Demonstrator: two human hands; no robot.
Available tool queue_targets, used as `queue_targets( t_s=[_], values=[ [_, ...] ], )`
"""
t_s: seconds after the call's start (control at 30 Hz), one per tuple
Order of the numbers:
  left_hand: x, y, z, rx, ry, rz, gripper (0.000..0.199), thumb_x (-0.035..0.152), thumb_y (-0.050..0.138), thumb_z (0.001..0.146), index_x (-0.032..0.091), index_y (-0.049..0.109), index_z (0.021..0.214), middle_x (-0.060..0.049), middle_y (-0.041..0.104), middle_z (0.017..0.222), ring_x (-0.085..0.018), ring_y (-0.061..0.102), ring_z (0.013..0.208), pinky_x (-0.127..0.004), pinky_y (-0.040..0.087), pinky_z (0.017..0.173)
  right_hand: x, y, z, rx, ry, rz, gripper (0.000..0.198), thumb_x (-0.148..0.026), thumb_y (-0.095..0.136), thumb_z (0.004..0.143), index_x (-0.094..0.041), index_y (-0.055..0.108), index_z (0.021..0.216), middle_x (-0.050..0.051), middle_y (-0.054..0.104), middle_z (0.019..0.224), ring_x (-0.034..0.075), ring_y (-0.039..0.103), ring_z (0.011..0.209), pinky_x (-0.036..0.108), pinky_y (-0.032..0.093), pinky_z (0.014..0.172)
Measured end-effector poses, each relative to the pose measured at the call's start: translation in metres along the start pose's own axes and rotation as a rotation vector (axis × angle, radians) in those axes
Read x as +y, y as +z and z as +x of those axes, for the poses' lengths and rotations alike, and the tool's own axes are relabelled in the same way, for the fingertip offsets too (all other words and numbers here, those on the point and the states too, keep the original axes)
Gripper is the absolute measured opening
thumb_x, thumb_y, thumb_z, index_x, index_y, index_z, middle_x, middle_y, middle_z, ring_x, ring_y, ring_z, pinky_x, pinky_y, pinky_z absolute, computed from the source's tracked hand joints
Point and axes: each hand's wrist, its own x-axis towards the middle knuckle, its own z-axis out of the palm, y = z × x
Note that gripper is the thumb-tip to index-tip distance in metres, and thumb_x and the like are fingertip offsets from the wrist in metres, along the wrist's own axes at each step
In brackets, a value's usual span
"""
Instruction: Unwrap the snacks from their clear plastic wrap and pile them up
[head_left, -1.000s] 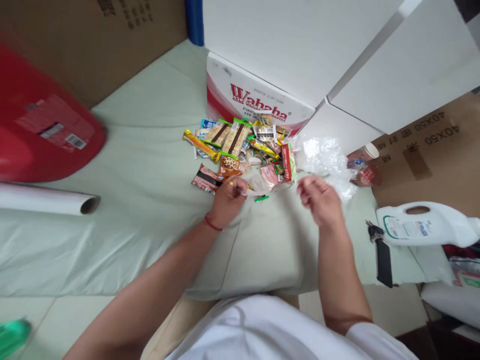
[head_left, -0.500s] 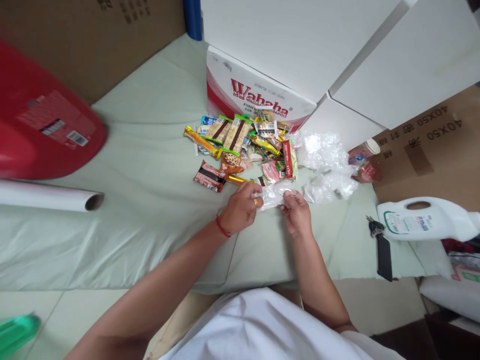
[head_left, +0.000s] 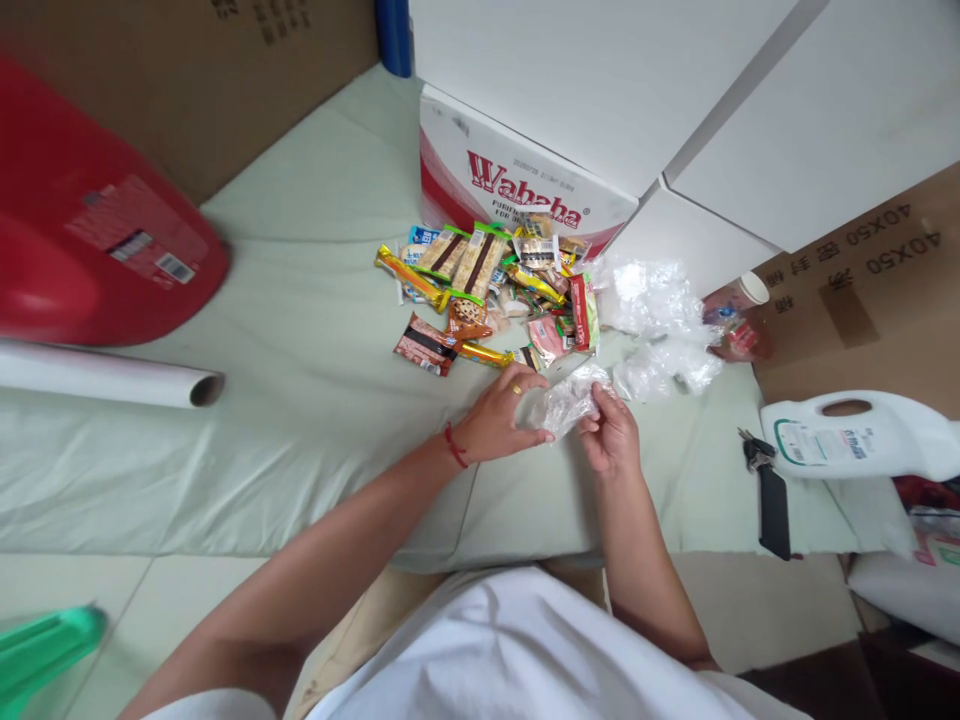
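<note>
A crinkled clear plastic bag [head_left: 571, 398] is held between my two hands, just above the cloth. My right hand [head_left: 611, 430] pinches its right edge between thumb and fingers. At its left end, my left hand [head_left: 504, 412] has thumb and fingers spread around the bag, the thumb touching its lower edge. A gold ring and a red cord bracelet are on this hand and wrist. Beyond my fingers lies a pile of wrapped snacks [head_left: 480, 265], including a brown packet [head_left: 425, 345] and a yellow stick pack [head_left: 486, 354].
More clear plastic bags [head_left: 649, 300] lie right of the snacks. A Wahaha carton [head_left: 450, 150] stands behind. On the right are a paper cup [head_left: 750, 289], white jug [head_left: 885, 440], keys [head_left: 757, 452] and black phone [head_left: 773, 512]. Left are a red container [head_left: 90, 220] and white tube [head_left: 97, 375].
My left thumb and fingers have spread apart from a closed grip. The plastic bag has turned, its right end higher, and looks wider. My right hand still holds it.
</note>
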Motion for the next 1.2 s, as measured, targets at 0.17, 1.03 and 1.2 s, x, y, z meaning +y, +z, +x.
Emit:
queue_targets(
  t_s=[0.17, 1.03, 1.2],
  values=[
    [0.002, -0.003, -0.001, -0.081, 0.039, -0.056, 0.057, 0.019, 0.078, 0.072, 0.024, 0.058, 0.125, -0.009, 0.054, 0.127, -0.024, 0.057, 0.105, -0.043, 0.056, 0.092, -0.005, -0.002, 0.005, 0.025, 0.062, 0.015, 0.037, -0.015, 0.092, 0.066, -0.018, 0.058, 0.079, -0.012, 0.052, 0.06, -0.001, 0.035, 0.04, 0.006, 0.029, 0.031],
    [-0.001, 0.005, -0.002, 0.001, -0.151, -0.12, 0.007, 0.021, 0.058, 0.091, 0.019, 0.065, 0.091, -0.003, 0.063, 0.09, -0.014, 0.062, 0.073, -0.027, 0.051, 0.067, 0.042, 0.002, -0.017, -0.127, -0.145, -0.492, 0.039, -0.05, 0.091, 0.068, -0.019, 0.069, 0.078, -0.005, 0.064, 0.07, 0.01, 0.053, 0.065, 0.024, 0.045, 0.067],
    [-0.006, 0.002, 0.001, 0.035, -0.386, -0.383, 0.018, 0.036, 0.062, 0.09, 0.019, 0.064, 0.096, 0.0, 0.062, 0.082, -0.012, 0.057, 0.063, -0.025, 0.049, 0.059, 0.034, -0.006, -0.015, -0.153, -0.047, -0.377, 0.04, -0.05, 0.094, 0.064, -0.02, 0.071, 0.078, -0.004, 0.062, 0.073, 0.011, 0.054, 0.068, 0.025, 0.05, 0.069]
  ],
)
